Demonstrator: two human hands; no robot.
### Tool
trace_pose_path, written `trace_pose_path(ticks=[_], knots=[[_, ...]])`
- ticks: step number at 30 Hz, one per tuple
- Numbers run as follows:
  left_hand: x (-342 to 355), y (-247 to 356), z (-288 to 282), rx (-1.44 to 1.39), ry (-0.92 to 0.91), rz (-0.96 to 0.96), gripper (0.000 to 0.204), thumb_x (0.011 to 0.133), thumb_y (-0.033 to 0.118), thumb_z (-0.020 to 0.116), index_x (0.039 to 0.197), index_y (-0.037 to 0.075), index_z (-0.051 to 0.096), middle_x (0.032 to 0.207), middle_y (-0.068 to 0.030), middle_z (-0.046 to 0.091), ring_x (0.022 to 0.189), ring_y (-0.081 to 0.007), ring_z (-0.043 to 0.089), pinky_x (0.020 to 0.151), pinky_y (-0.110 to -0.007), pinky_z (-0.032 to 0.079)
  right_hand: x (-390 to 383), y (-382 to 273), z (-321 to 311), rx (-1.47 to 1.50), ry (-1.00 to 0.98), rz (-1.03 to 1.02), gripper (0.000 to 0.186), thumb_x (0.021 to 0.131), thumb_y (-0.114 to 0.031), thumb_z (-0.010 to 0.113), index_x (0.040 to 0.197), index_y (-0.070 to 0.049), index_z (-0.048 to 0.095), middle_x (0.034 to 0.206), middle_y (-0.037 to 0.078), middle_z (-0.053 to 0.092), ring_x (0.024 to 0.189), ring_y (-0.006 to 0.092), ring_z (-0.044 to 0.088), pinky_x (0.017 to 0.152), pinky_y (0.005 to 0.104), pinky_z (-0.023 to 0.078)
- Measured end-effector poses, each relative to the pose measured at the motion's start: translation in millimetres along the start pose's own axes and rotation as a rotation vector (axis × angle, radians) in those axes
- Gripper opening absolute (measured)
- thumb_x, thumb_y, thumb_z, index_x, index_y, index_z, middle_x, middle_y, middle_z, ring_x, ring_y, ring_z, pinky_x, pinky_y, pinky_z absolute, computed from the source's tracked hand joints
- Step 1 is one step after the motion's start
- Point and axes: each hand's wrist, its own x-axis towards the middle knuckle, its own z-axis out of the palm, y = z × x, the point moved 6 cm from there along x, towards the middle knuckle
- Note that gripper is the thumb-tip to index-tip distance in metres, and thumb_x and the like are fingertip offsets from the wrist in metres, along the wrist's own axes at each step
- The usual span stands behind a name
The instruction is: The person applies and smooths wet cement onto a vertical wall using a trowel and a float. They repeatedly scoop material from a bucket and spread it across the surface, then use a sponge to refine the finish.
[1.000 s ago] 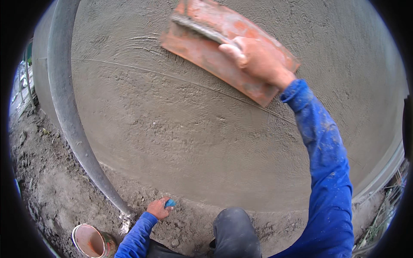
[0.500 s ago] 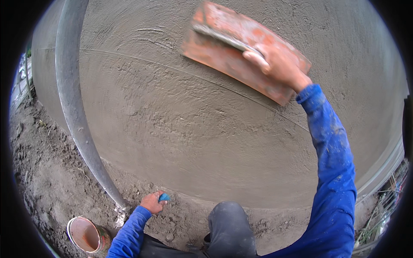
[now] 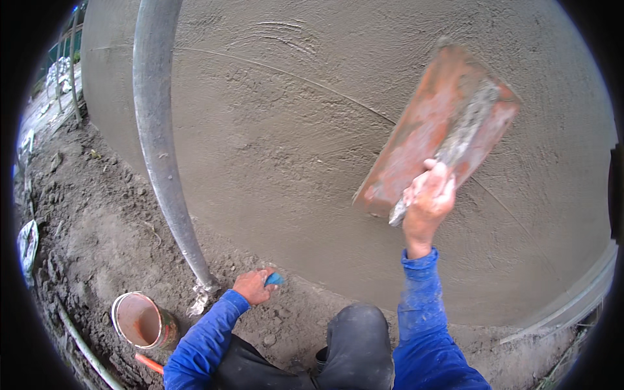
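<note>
My right hand (image 3: 426, 211) is closed around the handle of a worn orange plastering float (image 3: 419, 127). The float is tilted, its upper end leaning right, and its face is toward the grey mortar-covered wall (image 3: 279, 149); whether it lies fully flat there I cannot tell. Low on the left, close to the foot of the wall, my left hand (image 3: 252, 287) is closed on a small blue object (image 3: 274, 279), possibly a sponge. Most of that object is hidden by the fingers. A thin line and rough ridges run across the mortar.
A grey pole (image 3: 155, 123) rises in front of the wall on the left, its foot in the dirt. Beside my left arm stands a mortar-stained bucket (image 3: 115, 318), with an orange stick-like piece (image 3: 149, 363) near it. A pale pole (image 3: 84, 348) lies farther left.
My right hand has come lower, and the float has swung from sloping down rightward to leaning up rightward. My left hand still holds the blue object. The whole view has shifted.
</note>
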Motion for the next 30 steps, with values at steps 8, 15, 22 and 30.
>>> trace_pose_path(ticks=[8,15,22,30], knots=[[-18.6,-25.0,-2.1,0.057,0.011,-0.075,0.044,0.085,0.033,0.064,0.123,0.015,0.054,0.105,-0.0186,0.067,0.098,-0.0386,0.064,0.084,-0.048,0.051,-34.3,96.0,9.6,-0.382,-0.047,-0.115,0.024,0.1,-0.018,0.05,0.105,0.005,0.053,0.088,0.01,0.057,0.077,0.0197,0.056,0.068,0.0346,0.047],[3.5,-26.4,17.4,0.099,-0.078,-0.134,0.044,0.085,0.033,0.063,0.124,0.017,0.054,0.104,-0.0191,0.067,0.098,-0.0386,0.064,0.084,-0.048,0.051,-57.4,108.4,177.9,-0.706,-0.842,-0.221,0.042,0.097,-0.035,0.053,0.106,0.005,0.049,0.073,0.02,0.067,0.065,0.0372,0.068,0.051,0.0453,0.051],[-21.4,-41.7,-0.5,0.064,-0.049,-0.179,0.042,0.085,0.035,0.065,0.122,0.016,0.056,0.1,-0.0205,0.067,0.097,-0.0391,0.064,0.084,-0.048,0.05,-79.4,138.6,-13.4,-1.048,-0.833,-0.355,0.042,0.09,-0.038,0.063,0.104,0.002,0.06,0.072,0.019,0.065,0.059,0.0345,0.065,0.05,0.0465,0.05],[-12.3,-51.9,26.9,0.088,-0.093,-0.168,0.045,0.085,0.037,0.065,0.122,0.014,0.056,0.101,-0.0226,0.067,0.098,-0.041,0.063,0.086,-0.049,0.05,-24.1,73.7,95.1,-0.741,-0.531,-0.421,0.026,0.093,-0.022,0.06,0.1,0.002,0.056,0.062,0.019,0.061,0.054,0.0349,0.063,0.045,0.0432,0.048]])
